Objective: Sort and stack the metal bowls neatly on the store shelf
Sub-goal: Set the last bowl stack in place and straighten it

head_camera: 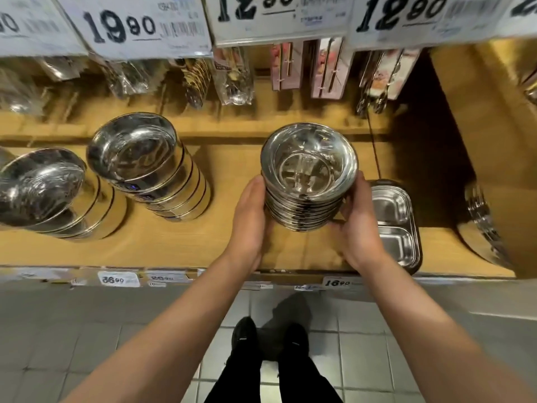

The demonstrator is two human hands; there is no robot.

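- Head view, looking down on a wooden store shelf [162, 242] with price labels along its front edge.
- Stack of small metal bowls [308, 181]: nested, mouths up, standing near the middle of the shelf and held from both sides.
- Left hand [251, 219]: palm pressed against the left side of the stack, fingers curled round its far side and mostly hidden behind the bowls.
- Right hand [359, 225]: cups the right side of the stack, thumb on the upper rims, fingers wrapped under the lower bowls.
- Whether the stack rests on the shelf or is lifted just clear of it cannot be told.
- Second stack of larger bowls [148, 167]: well to the left of the held stack, leaning in the wide-angle picture, with dark labels on its side.
- Third stack of bowls [49, 196]: at the far left, just beside the second stack.
- Divided metal tray [396, 228]: lies flat just right of the right hand, near the shelf's front edge.
- Further metal ware [482, 228]: at the far right, partly hidden by a wooden divider [491, 158].
- Packaged utensils [235, 80]: hang in a row behind the shelf, below large price cards [136, 24] reading 19.90 and 12.90.
- Grey tiled floor [87, 344] and the person's black shoes [244, 333]: visible below the shelf edge.
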